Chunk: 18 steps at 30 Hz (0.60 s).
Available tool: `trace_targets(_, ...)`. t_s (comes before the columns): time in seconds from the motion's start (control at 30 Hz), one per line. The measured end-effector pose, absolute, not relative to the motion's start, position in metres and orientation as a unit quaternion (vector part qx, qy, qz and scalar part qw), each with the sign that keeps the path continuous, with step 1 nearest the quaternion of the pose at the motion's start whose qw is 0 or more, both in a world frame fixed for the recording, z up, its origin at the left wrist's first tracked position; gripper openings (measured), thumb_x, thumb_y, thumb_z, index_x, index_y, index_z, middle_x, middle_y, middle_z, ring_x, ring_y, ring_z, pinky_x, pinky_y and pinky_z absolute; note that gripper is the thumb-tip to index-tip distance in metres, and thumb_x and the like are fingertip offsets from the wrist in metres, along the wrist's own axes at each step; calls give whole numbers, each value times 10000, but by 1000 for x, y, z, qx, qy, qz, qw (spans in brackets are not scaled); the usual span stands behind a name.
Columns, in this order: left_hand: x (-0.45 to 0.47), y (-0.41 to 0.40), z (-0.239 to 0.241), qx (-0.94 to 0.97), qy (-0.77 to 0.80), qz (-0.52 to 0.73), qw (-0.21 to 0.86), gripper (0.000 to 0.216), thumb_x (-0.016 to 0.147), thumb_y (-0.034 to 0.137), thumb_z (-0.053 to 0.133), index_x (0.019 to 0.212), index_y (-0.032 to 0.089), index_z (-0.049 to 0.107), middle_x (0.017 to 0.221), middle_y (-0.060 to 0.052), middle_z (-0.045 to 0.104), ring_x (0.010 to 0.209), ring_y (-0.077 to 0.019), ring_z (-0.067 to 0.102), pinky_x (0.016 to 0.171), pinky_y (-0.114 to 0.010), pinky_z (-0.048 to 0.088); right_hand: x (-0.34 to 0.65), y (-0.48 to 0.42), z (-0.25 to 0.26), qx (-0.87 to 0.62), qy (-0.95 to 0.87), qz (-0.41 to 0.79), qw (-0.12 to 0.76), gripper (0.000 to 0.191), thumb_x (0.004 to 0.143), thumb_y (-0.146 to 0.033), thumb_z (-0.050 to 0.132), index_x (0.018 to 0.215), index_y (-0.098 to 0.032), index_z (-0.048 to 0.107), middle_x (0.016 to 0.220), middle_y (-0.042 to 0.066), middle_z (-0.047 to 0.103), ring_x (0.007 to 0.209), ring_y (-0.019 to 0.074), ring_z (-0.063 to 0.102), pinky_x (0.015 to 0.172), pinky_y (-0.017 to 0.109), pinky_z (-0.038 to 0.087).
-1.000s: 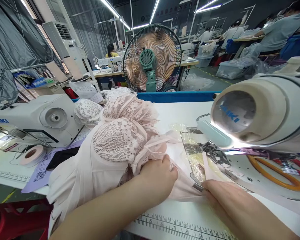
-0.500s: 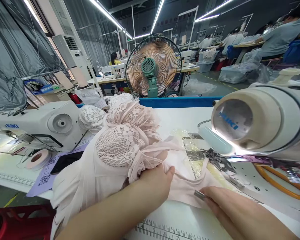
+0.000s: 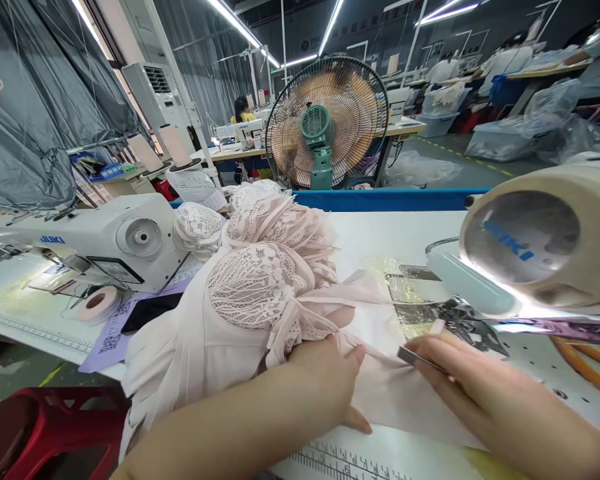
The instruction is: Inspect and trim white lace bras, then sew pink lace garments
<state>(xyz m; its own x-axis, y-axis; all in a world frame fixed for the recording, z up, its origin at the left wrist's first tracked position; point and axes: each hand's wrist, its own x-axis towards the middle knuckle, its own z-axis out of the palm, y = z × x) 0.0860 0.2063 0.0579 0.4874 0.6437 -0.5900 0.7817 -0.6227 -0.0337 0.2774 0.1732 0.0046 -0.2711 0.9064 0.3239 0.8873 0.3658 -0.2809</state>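
A pile of pale pink garments with lace panels point(image 3: 260, 287) lies on the white sewing table point(image 3: 380, 233). My left hand point(image 3: 330, 383) rests flat on the pink fabric in front of the pile, fingers spread and pressing it down. My right hand point(image 3: 460, 380) lies on the same fabric by the presser foot point(image 3: 460, 320) of the white sewing machine point(image 3: 535, 240). Its fingers are closed on a small metal tool point(image 3: 417, 358) that points at the fabric edge.
A second white sewing machine point(image 3: 95, 240) stands at left, with a tape roll point(image 3: 97, 303) and printed paper sheets point(image 3: 115, 327) beside it. A standing fan point(image 3: 327, 123) is behind the blue table edge. A red stool point(image 3: 45, 433) sits low left. Other people work at far tables.
The view has shifted left and down. My right hand moved up toward the presser foot with the metal tool. My left hand opened out flat on the fabric.
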Motion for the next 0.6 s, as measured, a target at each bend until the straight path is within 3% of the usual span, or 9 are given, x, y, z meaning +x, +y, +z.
trace_targets(0.1,87,206,61,856,407,-295,124,990,665,655,613,1445,256,150,1356,-211,411,1173,-403,441,890,-541,403,247,189,13,-547,-814,89,172,300,890,-276,264,725,-203,504,754,33,547,593,138,547,480,232,405)
trace_targets(0.2,85,206,65,875,373,-285,117,898,699,622,607,1424,223,259,1367,-181,416,1241,-406,364,982,-569,319,223,206,11,-572,-810,94,88,240,867,-189,318,736,-190,520,734,21,521,616,141,534,526,238,384)
trace_targets(0.33,84,207,64,883,357,-285,109,900,715,615,595,1437,231,217,1449,-155,297,1314,-414,235,1051,-589,206,215,216,5,-585,-807,69,34,187,855,-149,383,778,-176,551,783,23,526,662,142,529,541,229,337)
trace_targets(0.6,88,209,68,873,353,-313,121,900,746,594,577,1448,212,162,1455,-158,280,1297,-393,279,1040,-555,274,213,218,5,-584,-810,53,-17,179,851,-127,423,825,-180,592,812,28,520,664,139,500,511,231,242)
